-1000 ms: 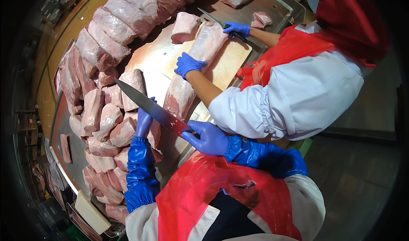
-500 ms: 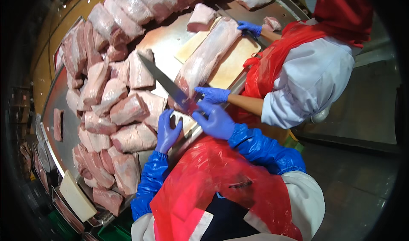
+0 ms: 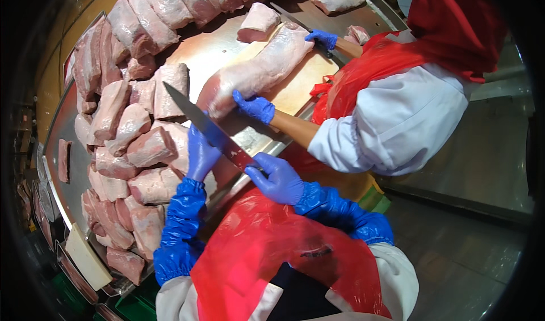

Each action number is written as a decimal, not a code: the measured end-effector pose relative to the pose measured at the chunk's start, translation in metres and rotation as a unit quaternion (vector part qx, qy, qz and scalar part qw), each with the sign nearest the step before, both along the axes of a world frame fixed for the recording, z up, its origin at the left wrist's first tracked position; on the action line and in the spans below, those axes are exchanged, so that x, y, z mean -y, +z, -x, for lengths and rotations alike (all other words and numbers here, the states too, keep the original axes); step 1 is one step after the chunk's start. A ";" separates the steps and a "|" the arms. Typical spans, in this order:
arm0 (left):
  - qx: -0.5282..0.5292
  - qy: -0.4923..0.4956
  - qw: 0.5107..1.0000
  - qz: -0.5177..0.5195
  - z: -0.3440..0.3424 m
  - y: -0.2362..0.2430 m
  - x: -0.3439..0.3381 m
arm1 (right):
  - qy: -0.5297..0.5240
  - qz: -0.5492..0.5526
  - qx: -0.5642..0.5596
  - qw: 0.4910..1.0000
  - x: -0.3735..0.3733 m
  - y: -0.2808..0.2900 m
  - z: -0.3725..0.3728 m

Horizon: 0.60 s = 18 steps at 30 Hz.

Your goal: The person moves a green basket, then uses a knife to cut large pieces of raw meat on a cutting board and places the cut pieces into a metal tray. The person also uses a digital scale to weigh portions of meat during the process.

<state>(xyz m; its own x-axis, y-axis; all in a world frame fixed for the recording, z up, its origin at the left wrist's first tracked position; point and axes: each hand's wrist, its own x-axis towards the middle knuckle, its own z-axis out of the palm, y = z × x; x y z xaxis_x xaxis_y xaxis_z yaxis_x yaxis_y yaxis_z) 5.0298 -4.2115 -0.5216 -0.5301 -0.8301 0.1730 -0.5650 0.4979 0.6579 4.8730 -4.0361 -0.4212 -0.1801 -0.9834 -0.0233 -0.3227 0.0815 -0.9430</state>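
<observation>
From the head view, a big knife (image 3: 211,129) points up and left from the right hand (image 3: 278,179).
The right hand wraps around its handle. The long blade crosses by the left hand (image 3: 201,153), which is nearer the meat chunks (image 3: 150,148) on the left. I can't tell if the left fingers pinch anything. A long meat piece (image 3: 255,65) lies past the blade.

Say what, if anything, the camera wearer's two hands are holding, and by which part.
The right hand holds the large knife by its handle. Whether the left hand, partly behind the blade, holds anything cannot be told.
</observation>
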 end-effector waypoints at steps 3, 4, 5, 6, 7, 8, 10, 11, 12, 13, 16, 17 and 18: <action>0.006 0.053 0.996 0.076 0.021 0.015 0.020 | 0.018 0.007 0.015 1.000 -0.002 -0.006 0.014; 0.027 0.057 0.994 0.089 0.026 0.025 0.026 | 0.020 0.012 0.012 1.000 -0.002 -0.008 0.019; 0.029 0.057 0.991 0.114 0.030 0.027 0.031 | 0.022 0.016 0.010 1.000 -0.002 -0.011 0.025; 0.028 0.053 0.992 0.113 0.035 0.029 0.034 | 0.022 0.025 0.005 0.999 -0.002 -0.016 0.030; 0.029 0.053 0.992 0.112 0.037 0.032 0.036 | 0.023 0.033 0.001 0.999 -0.001 -0.016 0.034; 0.033 0.056 0.992 0.108 0.037 0.031 0.038 | 0.024 0.041 -0.003 0.999 0.000 -0.016 0.037; 0.041 0.061 0.992 0.100 0.038 0.028 0.043 | 0.024 0.061 -0.013 0.998 0.002 -0.017 0.045; 0.054 0.054 0.991 0.108 0.039 0.029 0.046 | 0.021 0.053 -0.010 0.998 0.001 -0.018 0.049; 0.067 0.045 0.990 0.116 0.040 0.030 0.049 | 0.017 0.044 -0.006 0.999 -0.001 -0.020 0.051; 0.077 0.038 0.989 0.122 0.042 0.030 0.050 | 0.014 0.033 -0.007 0.999 -0.002 -0.020 0.055; 0.141 -0.054 0.978 0.144 0.049 0.015 0.086 | 0.006 -0.004 0.007 1.000 -0.002 -0.020 0.061; 0.161 -0.089 0.969 0.162 0.047 0.003 0.099 | 0.008 -0.019 0.013 1.000 -0.003 -0.019 0.060; 0.236 -0.081 0.959 0.137 0.049 -0.009 0.114 | 0.021 -0.002 -0.008 1.000 -0.002 -0.018 0.059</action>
